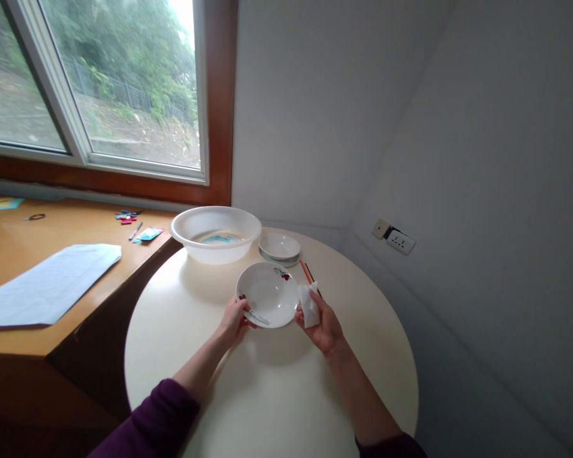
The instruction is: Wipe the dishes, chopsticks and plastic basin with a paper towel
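Observation:
A white plate (267, 296) with red and black floral marks is held above the round table, tilted toward me. My left hand (235, 320) grips its left rim, thumb on top and fingers beneath. In my right hand (325, 326) is a crumpled white tissue (309, 306), pressed between thumb and fingers at the plate's right edge. Some of the right fingers are hidden behind the tissue and rim. Behind the plate, a small white bowl (279, 245) rests on a pale greenish dish (291, 261). Chopsticks (306, 271), orange and dark, lie just beyond my right hand.
A large translucent basin (216, 232) stands at the back of the round cream table (267, 401). On the left, a wooden desk (23, 254) carries white paper (52, 283), a pen (135, 231), a small packet (149, 235) and scissors (36, 217). A wall socket (401, 241) is at right.

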Demonstrator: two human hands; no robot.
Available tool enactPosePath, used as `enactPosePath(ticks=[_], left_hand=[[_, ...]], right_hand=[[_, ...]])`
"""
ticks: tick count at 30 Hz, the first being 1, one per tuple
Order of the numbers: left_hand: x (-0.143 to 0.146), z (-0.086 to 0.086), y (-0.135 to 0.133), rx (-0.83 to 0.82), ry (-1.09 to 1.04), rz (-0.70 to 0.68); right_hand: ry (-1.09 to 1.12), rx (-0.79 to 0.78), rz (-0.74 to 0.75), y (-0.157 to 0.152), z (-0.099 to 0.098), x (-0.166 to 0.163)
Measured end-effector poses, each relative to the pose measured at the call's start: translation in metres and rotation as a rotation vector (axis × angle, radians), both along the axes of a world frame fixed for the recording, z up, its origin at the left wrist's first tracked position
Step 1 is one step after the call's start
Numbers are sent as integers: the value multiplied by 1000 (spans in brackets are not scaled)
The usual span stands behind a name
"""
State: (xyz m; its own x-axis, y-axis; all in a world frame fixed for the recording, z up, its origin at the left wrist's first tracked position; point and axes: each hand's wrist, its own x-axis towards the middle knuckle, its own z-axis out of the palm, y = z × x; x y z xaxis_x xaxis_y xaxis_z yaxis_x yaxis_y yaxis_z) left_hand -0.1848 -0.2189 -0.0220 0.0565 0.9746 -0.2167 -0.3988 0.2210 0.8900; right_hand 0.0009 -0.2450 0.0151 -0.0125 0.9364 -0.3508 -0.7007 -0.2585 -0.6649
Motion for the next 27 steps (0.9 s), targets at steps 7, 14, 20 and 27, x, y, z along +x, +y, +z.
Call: enactPosePath(ticks=[7,14,20,27], left_hand=[[1,1,0,7,2,18],[0,-3,1,29,10,10],[-1,-9,2,40,20,1],[-3,-6,2,28,58,28]], right_hand=[[40,34,-85,0,-7,3],[-33,50,-216,-2,-12,11],[-128,30,-204,4,-13,14],[-248,150,-214,6,-15,9]])
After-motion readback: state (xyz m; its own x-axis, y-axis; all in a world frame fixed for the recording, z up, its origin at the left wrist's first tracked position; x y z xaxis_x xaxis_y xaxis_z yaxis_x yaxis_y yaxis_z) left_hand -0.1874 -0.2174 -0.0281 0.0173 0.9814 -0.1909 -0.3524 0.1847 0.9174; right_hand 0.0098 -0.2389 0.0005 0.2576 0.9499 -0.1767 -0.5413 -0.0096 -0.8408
